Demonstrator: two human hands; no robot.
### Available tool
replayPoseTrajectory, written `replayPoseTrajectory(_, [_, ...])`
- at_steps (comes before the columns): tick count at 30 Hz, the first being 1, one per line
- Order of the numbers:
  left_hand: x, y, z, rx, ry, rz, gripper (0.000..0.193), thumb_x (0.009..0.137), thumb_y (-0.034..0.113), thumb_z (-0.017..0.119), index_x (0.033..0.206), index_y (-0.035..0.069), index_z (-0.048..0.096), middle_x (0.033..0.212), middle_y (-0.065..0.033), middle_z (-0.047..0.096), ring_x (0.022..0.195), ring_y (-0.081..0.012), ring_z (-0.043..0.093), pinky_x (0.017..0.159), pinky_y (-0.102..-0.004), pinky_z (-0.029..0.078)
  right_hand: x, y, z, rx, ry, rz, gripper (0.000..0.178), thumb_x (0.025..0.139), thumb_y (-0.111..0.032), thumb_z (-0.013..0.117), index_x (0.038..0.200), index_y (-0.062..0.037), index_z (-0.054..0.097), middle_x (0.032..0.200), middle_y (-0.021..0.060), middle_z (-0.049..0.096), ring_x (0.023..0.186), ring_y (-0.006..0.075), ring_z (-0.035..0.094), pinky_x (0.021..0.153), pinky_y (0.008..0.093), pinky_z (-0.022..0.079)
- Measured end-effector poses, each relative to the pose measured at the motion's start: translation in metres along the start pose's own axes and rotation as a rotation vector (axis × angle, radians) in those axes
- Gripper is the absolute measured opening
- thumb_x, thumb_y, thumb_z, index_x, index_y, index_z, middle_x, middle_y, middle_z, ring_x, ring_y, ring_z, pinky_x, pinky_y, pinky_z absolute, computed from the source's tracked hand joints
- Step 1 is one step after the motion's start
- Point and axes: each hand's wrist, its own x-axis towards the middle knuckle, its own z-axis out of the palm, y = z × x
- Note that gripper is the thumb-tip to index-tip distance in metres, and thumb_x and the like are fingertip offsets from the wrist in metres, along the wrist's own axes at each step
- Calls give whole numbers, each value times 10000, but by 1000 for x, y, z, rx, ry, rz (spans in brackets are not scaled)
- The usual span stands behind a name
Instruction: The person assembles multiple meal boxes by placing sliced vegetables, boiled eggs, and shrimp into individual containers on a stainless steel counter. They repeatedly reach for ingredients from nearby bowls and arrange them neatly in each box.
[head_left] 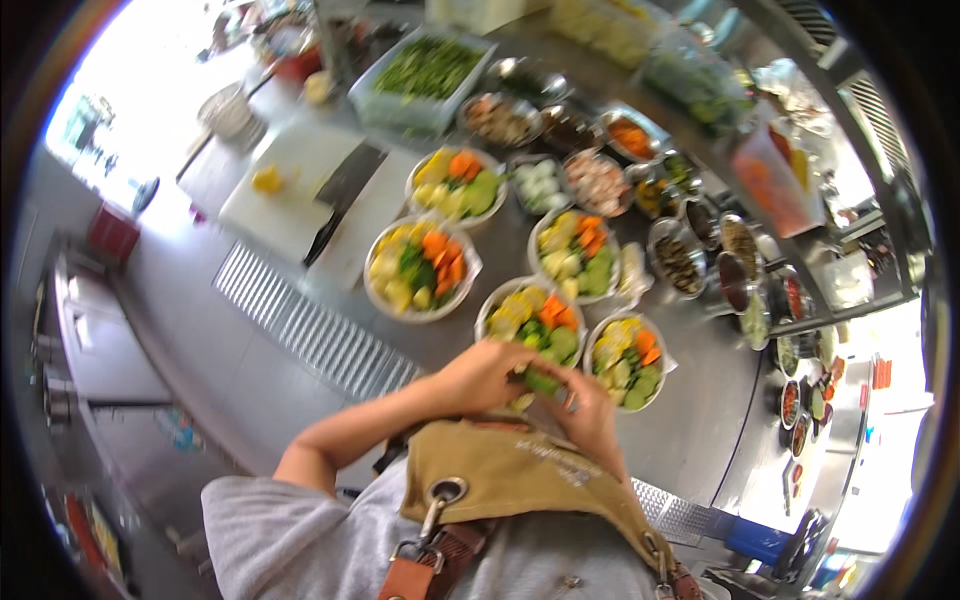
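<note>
My left hand (485,376) and my right hand (588,408) meet at the near edge of a white bowl (483,318) of cut vegetables. Between them, their curled fingers grip a green vegetable piece (543,381); its exact kind is unclear. The bowl holds yellow chunks, orange carrot pieces (557,313) and green slices (562,343). A similar bowl (628,404) stands just right of my right hand. Further bowls of the same mix stand beyond: one (420,316) to the left, one (577,297) behind, and one (457,215) farther back.
A cleaver (345,190) lies on a white cutting board (275,215) at the back left. Behind the bowls are a plastic tub of chopped greens (425,75) and several metal bowls of ingredients, including shredded carrot (630,138). A ridged metal strip (310,315) runs along the counter's near side.
</note>
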Motion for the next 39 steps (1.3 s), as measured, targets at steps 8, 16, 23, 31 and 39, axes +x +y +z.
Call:
replayPoseTrajectory(8, [-16,-14,-43,-10,125,-225,401,740,-29,651,1127,54,588,1018,-72,670,695,-116,623,627,-270,501,-3,-20,4,181,177,198,266,813,-89,701,1059,-1,652,909,84,688,837,129,624,779,273,481])
replayPoseTrajectory(16, [-13,-92,-126,272,165,-382,301,728,-17,637,1021,12,575,879,-131,663,796,-220,653,713,-339,501,-6,-4,12,355,282,244,283,815,-123,713,1063,-6,645,808,25,652,663,80,496,612,216,418])
replayPoseTrajectory(23, [25,-133,-110,253,-174,-158,325,689,-43,531,996,55,576,875,-120,653,826,-289,628,733,-365,476,4,-12,5,254,171,226,276,831,-74,685,1071,40,611,930,80,662,854,132,607,780,260,477])
replayPoseTrajectory(31, [35,-127,-100,816,-31,25,268,725,89,636,992,94,612,1038,-71,608,999,-278,563,831,-396,460,3,-7,11,309,257,273,299,815,-151,718,1060,3,643,872,46,662,695,85,506,621,221,418])
replayPoseTrajectory(39, [12,-21,-29,-166,-139,-114,338,758,124,752,1052,25,620,927,-102,645,787,-189,627,710,-295,500,14,4,17,779,95,442,250,859,-47,646,1083,29,563,972,89,651,880,148,632,779,264,517])
